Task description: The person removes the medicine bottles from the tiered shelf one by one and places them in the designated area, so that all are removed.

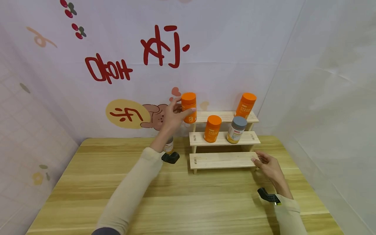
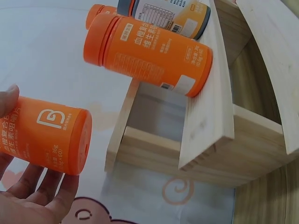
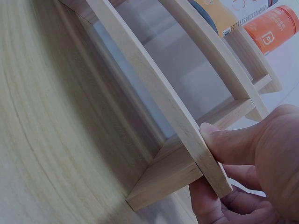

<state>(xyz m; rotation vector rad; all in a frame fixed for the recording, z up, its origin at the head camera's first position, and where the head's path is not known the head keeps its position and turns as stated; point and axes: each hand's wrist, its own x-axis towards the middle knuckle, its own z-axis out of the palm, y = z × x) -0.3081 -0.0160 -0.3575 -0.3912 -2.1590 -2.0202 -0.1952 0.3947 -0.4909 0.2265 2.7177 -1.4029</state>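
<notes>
My left hand point(image 1: 173, 118) grips an orange jar point(image 1: 188, 103) by its sides, at the left end of the top step of a three-step wooden rack point(image 1: 223, 160). The left wrist view has this jar's base point(image 2: 84, 142) apart from the board. With thumb and fingers, my right hand point(image 1: 269, 167) pinches the right end of the bottom board point(image 3: 189, 135). On the top step's right end stands another orange jar point(image 1: 246, 105). The middle step bears an orange jar point(image 1: 212, 130) and a grey-lidded jar point(image 1: 235, 131), side by side.
Partly hidden behind my left forearm, a white and yellow jar point(image 1: 168, 147) stands on the wooden table point(image 1: 205, 202), left of the rack. A printed white cloth point(image 1: 229, 39) hangs behind, and a pale wall point(image 1: 332, 98) rises at the right.
</notes>
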